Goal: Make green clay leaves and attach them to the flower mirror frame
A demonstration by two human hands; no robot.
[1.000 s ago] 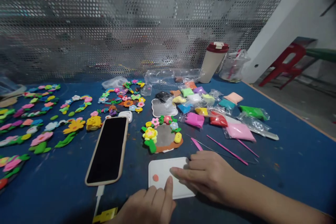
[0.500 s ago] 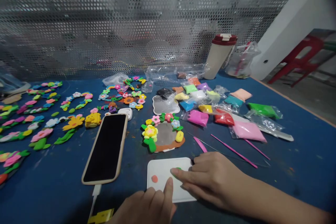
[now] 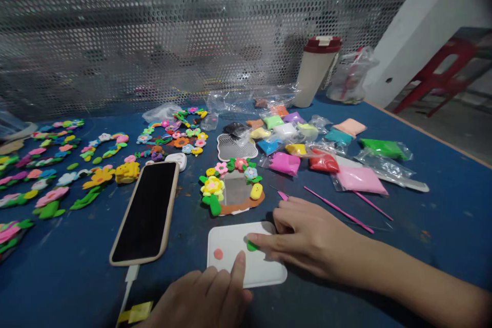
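Observation:
A white board (image 3: 230, 236) lies flat on the blue table. On it are a flat coral piece (image 3: 218, 253) at the left and a green piece (image 3: 252, 246) near the top right. The index fingertip of my right hand (image 3: 307, 241) touches the green piece, its other fingers curled. My left hand (image 3: 211, 292) is at the lower edge, its index finger stretched onto the board and the rest folded, with nothing visible in it. Just beyond the board is a mirror frame (image 3: 242, 208) decorated with clay flowers and leaves.
A phone (image 3: 146, 212) with a cable lies left of the board. Clay-decorated frames (image 3: 103, 146) cover the far left. Bagged colored clay (image 3: 284, 163), pink tools (image 3: 338, 209) and a tumbler (image 3: 315, 72) are at the right. A perforated metal panel (image 3: 154, 31) stands behind.
The view has shifted slightly, so most objects appear further left and higher. More of the green piece shows beside my right index fingertip. Both hands stay at the board.

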